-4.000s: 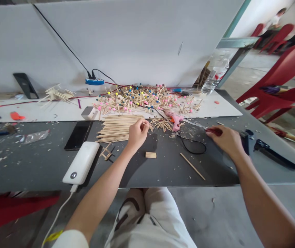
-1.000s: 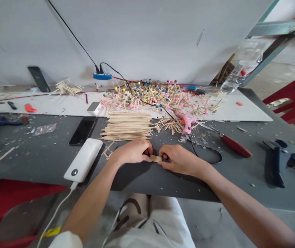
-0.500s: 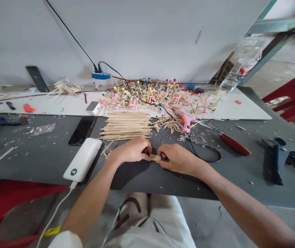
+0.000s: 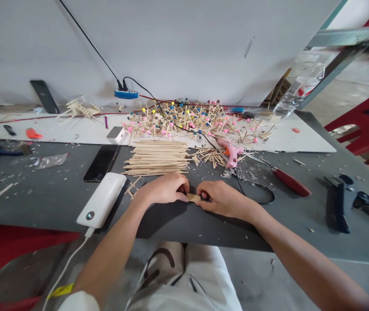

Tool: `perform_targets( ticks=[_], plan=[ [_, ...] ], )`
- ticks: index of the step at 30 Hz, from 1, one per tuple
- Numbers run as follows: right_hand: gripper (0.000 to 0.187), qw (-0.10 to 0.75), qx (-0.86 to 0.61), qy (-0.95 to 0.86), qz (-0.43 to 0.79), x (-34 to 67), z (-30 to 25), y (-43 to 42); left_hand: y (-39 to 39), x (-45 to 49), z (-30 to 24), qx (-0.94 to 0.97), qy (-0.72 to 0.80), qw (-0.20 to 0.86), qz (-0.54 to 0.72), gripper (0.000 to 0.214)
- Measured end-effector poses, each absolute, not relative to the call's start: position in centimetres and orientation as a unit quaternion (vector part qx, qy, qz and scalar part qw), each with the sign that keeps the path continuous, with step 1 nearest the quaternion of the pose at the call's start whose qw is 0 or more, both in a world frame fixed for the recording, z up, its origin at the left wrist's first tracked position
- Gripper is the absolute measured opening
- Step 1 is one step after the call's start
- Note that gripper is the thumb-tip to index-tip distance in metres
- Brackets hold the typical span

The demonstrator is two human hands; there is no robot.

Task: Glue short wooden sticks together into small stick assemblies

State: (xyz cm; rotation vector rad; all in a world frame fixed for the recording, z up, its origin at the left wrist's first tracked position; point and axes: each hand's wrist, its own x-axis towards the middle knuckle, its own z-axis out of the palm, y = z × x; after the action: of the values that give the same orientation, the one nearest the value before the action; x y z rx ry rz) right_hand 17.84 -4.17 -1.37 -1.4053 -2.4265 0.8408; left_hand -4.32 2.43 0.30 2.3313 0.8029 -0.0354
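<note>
Between my two hands, low over the front of the grey table, is a small flat bundle of short wooden sticks [image 4: 193, 197] lying side by side. My left hand [image 4: 171, 188] pinches its left end with thumb and fingers. The right end is pinched by my right hand [image 4: 218, 196]. Just behind my left hand lies a wide row of long wooden sticks [image 4: 156, 157]. A heap of short cut sticks [image 4: 212, 157] sits behind my right hand, beside a pink glue gun [image 4: 233, 155]. A few joined sticks [image 4: 133, 188] rest left of my left wrist.
A white power bank [image 4: 102, 201] with a cable and a dark phone [image 4: 101, 163] lie to the left. Pliers with red handles [image 4: 291, 181] and dark-handled cutters [image 4: 342, 207] lie right. Many ball-tipped sticks [image 4: 184, 116] pile up along the back. A water bottle [image 4: 302, 88] leans at back right.
Both hands keep their pinch on the small stick bundle, almost unmoved. The view has shifted very slightly; nothing else visibly differs.
</note>
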Motion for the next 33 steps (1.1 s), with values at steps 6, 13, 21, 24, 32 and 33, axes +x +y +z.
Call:
perform_targets(
  ticks=[6,13,21,24,32,33],
  plan=[
    [0.007,0.107,-0.473,-0.822,0.300,18.1,-1.4,-4.0,2.4,-4.3,0.5,0.887,0.313,0.339,-0.017,0.016],
    [0.010,0.116,-0.466,-0.815,0.326,18.4,-1.5,-3.8,2.4,-4.4,0.4,0.880,0.309,0.362,-0.005,0.017],
    [0.012,0.134,-0.455,-0.802,0.362,18.5,-1.6,-3.6,2.4,-4.6,0.6,0.870,0.312,0.379,0.028,0.019],
    [0.016,0.153,-0.451,-0.786,0.394,18.7,-1.7,-3.6,2.3,-4.5,0.8,0.866,0.309,0.390,0.048,0.020],
    [0.024,0.187,-0.489,-0.761,0.384,18.9,-1.7,-3.3,2.2,-3.8,0.6,0.893,0.308,0.314,0.101,0.019],
    [0.023,0.189,-0.499,-0.761,0.370,18.9,-1.7,-3.2,2.2,-3.7,0.4,0.892,0.315,0.311,0.097,0.018]
  ],
)
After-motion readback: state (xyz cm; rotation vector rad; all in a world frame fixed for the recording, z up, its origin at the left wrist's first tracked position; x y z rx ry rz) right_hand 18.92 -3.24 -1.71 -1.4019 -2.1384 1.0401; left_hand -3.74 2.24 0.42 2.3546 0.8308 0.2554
